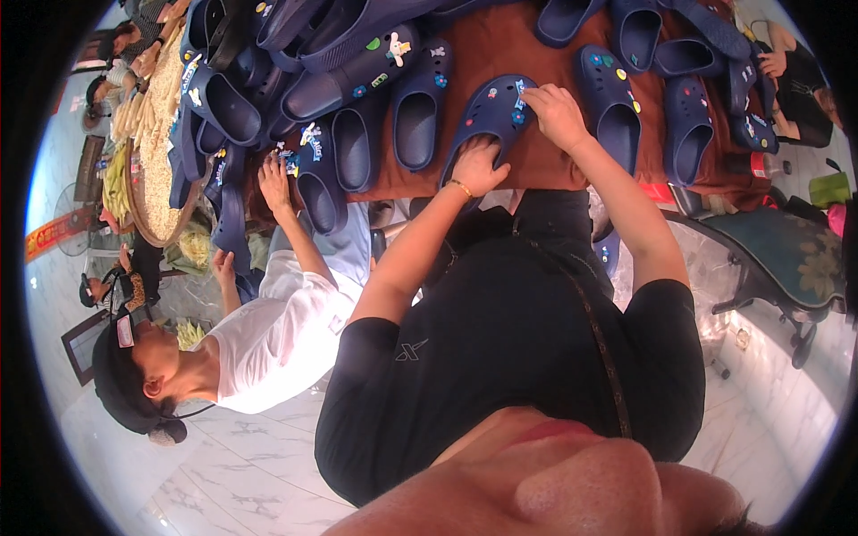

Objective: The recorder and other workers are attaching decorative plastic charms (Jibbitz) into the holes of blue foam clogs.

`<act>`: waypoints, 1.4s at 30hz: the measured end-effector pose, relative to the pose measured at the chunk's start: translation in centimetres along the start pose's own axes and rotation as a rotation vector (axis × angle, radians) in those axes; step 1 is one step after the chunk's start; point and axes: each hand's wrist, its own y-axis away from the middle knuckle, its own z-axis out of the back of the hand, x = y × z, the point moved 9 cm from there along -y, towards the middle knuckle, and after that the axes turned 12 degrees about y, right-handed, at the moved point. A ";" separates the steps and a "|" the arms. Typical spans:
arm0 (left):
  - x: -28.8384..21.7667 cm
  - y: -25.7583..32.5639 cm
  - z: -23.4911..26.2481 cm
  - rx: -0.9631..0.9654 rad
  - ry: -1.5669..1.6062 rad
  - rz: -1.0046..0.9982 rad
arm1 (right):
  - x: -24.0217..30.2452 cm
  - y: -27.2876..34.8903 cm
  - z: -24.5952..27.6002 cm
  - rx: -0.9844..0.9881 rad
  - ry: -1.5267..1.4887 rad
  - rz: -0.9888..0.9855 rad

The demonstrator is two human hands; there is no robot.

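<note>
Worktop (487,45): I am seeing it running across the top of the view, wearing a red-brown cloth and carrying many dark-blue clogs, piled toward the left and spaced more loosely on the right. A co-worker in a white shirt (286,313) is sitting at my left, one hand (273,181) lying among clogs there. A padded chair (791,250) is standing off to the right. Beyond the co-worker, a round tray (134,196) is holding pale, small pieces; kind uncertain at this range.

Clog in hand (490,112): it is lying at the near edge of the worktop, toe pointing away and slightly right, opening facing me. One clog (416,116) is sitting just beside it on the left, another (609,103) near it on the right.

Left hand (480,170): its fingers are going into the opening, thumb lying outside. The upper is hiding the fingertips, so I cannot tell whether they are spread or pressed together. Right hand (556,116): its fingers are bending over the right edge of the toe, touching it beside a white-and-blue charm (520,96); whether they are pinching that charm I cannot tell. A blue flower charm (518,117) is sitting just below.

Judgement: I am reading the step as seating or adjusting a charm, left hand bracing from within. The next move is probably calling for firm inside support while the right fingers are pressing squarely.
</note>
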 end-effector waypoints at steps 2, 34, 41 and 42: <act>-0.2 0.0 0.0 -0.002 0.004 -0.004 | 0.7 0.1 0.2 0.018 0.040 0.012; 0.0 0.0 0.0 -0.019 0.001 0.003 | -9.6 -2.2 2.3 0.012 0.183 -0.479; 0.0 -0.3 -1.1 0.005 0.083 0.000 | -24.7 7.1 -1.2 0.509 0.178 -0.918; 0.1 0.1 -1.0 0.026 0.065 0.042 | -24.1 6.6 -1.3 0.563 0.158 -0.946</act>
